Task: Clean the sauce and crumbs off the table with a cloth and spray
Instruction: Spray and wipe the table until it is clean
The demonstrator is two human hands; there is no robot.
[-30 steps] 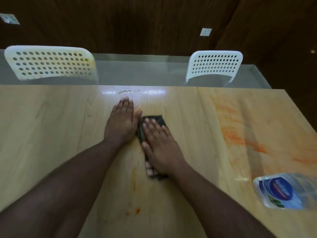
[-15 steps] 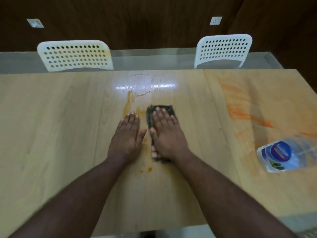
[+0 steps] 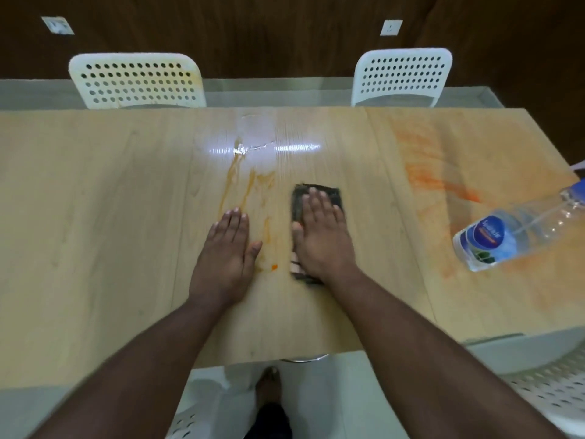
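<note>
A dark folded cloth [image 3: 329,194] lies on the light wooden table [image 3: 95,217] near its middle. My right hand [image 3: 323,239] presses flat on the cloth with straight fingers. My left hand [image 3: 226,258] rests flat on the bare table just left of it. Orange sauce streaks [image 3: 240,182] run from a wet glare patch down between my hands, with a small orange blob [image 3: 273,267] by my left thumb. A wider orange smear [image 3: 443,185] covers the table's right part. A clear plastic bottle [image 3: 512,232] with a blue label lies on its side at the right.
Two white perforated chairs [image 3: 136,80] [image 3: 399,77] stand at the table's far side before a dark wood wall. Another white chair [image 3: 554,375] is at the near right. My foot [image 3: 269,384] shows below the table's near edge.
My right hand has slid the cloth to the right, away from my left hand, uncovering sauce streaks between them. The view has pulled back and shows the table's near edge.
</note>
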